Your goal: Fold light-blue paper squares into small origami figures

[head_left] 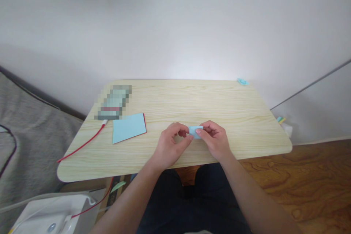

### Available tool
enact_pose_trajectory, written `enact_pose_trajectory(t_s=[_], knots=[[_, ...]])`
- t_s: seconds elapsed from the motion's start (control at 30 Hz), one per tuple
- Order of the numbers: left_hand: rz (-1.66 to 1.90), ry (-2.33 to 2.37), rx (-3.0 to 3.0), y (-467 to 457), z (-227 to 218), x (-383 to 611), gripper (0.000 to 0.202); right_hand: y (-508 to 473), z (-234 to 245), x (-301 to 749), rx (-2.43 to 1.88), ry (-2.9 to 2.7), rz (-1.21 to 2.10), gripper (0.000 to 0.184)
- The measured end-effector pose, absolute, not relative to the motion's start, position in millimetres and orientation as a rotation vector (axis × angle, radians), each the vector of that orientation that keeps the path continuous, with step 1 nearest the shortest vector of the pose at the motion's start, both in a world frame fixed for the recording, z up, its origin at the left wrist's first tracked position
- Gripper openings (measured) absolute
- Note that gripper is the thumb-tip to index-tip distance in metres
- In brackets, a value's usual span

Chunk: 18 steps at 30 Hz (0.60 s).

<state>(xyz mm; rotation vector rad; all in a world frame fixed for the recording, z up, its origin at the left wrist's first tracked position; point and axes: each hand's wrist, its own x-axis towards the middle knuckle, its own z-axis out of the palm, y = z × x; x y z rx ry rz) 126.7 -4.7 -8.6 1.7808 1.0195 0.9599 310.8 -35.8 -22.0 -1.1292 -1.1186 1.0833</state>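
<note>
Both hands meet over the near middle of a light wooden table point(219, 102), pinching a small folded piece of light blue paper point(195, 131) between them. My left hand point(170, 144) grips the paper's left edge with thumb and fingers closed. The paper's right edge is pinched by my right hand point(215, 139). To the left of the hands, a stack of light blue square paper sheets point(128, 128) with a red sheet showing underneath lies flat on the table.
A phone point(113, 102) lies at the table's far left, with a red cable point(82, 145) running off the left edge. A small blue paper item point(242, 81) sits at the far right corner. A white device point(52, 214) stands below left; wood floor lies to the right.
</note>
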Motion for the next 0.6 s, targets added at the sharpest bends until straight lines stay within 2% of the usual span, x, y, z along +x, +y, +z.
enact_pose_trajectory(t_s=[0.1, 0.33, 0.6], knots=[[0.983, 0.998, 1.696, -3.9, -10.6, 124.6, 0.021, -38.6, -24.2, 310.0, -1.152, -1.2, 1.093, 0.015], [0.99, 0.957, 1.587, -2.4, -17.7, 123.1, 0.014, -41.4, -24.8, 309.8, -1.229, -1.327, 0.981, 0.016], [1.02, 0.803, 1.448, -2.7, -19.0, 124.2, 0.014, -42.1, -21.3, 306.5, -1.139, -1.273, 1.032, 0.019]])
